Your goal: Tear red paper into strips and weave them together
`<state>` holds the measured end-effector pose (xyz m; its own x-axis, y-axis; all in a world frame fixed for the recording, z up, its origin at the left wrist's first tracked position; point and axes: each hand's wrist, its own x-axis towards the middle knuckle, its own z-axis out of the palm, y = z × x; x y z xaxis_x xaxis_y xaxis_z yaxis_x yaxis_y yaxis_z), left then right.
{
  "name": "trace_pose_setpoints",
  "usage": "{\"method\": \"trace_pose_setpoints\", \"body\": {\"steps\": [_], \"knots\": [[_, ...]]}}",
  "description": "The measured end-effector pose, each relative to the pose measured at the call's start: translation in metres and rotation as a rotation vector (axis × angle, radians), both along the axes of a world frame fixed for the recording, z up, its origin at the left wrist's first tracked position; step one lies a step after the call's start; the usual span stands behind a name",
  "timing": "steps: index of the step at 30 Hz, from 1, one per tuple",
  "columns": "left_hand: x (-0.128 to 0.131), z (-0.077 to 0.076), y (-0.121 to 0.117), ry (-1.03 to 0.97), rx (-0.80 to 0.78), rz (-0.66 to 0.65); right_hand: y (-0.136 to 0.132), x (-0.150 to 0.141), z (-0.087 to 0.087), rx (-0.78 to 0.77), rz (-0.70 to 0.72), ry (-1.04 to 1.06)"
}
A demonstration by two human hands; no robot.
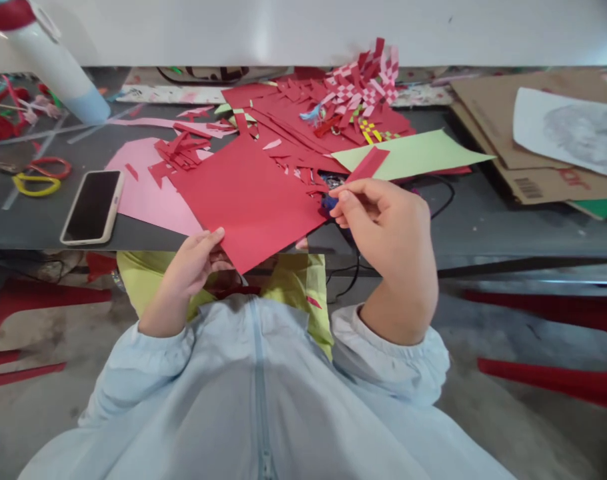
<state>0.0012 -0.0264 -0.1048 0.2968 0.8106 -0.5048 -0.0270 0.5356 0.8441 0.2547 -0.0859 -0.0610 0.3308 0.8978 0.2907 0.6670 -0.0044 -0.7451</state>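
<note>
A square sheet of red paper (253,193) lies at a slant, its near corner jutting past the table edge. My left hand (198,260) is closed on that sheet's lower left edge, thumb on top. My right hand (383,223) is pinched at the near end of a red paper strip (368,165), right of the sheet. A small dark blue object (328,203) shows at these fingertips; I cannot tell what it is. Behind the sheet are a heap of red paper (303,123) and pink-and-red woven strips (363,83). Light green paper (413,155) lies beyond my right hand.
Pink paper (153,193), a phone (92,208) and scissors (39,179) with red and yellow handles are on the left. A bottle (58,67) leans in the upper left. Cardboard (488,130) with a drawing (573,130) lies right. A black cable (446,200) runs behind my right hand.
</note>
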Motion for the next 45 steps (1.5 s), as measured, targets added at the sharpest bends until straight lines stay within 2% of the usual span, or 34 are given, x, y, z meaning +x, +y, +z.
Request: {"method": "trace_pose_setpoints", "body": {"steps": [7,10,12,15,18,20,22,24,28,34,38,45], "knots": [[0.011,-0.001,0.005,0.106,-0.034,0.046,-0.035,0.011,0.006,-0.052,0.003,-0.03],[0.009,-0.004,0.005,0.099,-0.033,0.065,-0.053,0.019,-0.002,-0.24,0.077,-0.146],[0.006,-0.006,0.005,0.076,-0.039,0.068,-0.063,0.021,-0.019,-0.502,0.2,-0.309],[0.002,-0.007,0.004,0.064,-0.037,0.073,-0.074,0.016,-0.061,-0.829,0.313,-0.453],[0.0,-0.007,0.003,0.064,-0.029,0.085,-0.079,0.005,-0.108,-0.904,0.328,-0.441],[0.0,-0.006,0.003,0.062,-0.027,0.086,-0.081,-0.001,-0.133,-0.939,0.322,-0.431],[0.0,-0.006,0.002,0.058,-0.026,0.086,-0.081,-0.004,-0.149,-0.95,0.318,-0.416],[0.0,-0.006,0.001,0.053,-0.027,0.086,-0.081,-0.004,-0.157,-0.944,0.302,-0.401],[0.0,-0.005,0.0,0.035,-0.032,0.089,-0.075,-0.002,-0.154,-0.862,0.301,-0.329],[0.001,0.002,-0.004,0.0,-0.058,0.113,-0.063,-0.014,-0.129,-0.592,0.408,-0.145],[-0.001,0.012,-0.012,-0.026,-0.079,0.116,-0.063,-0.018,-0.107,-0.419,0.491,0.024],[-0.013,0.026,-0.034,-0.127,-0.099,0.007,-0.077,-0.015,-0.059,-0.31,0.487,0.089]]}}
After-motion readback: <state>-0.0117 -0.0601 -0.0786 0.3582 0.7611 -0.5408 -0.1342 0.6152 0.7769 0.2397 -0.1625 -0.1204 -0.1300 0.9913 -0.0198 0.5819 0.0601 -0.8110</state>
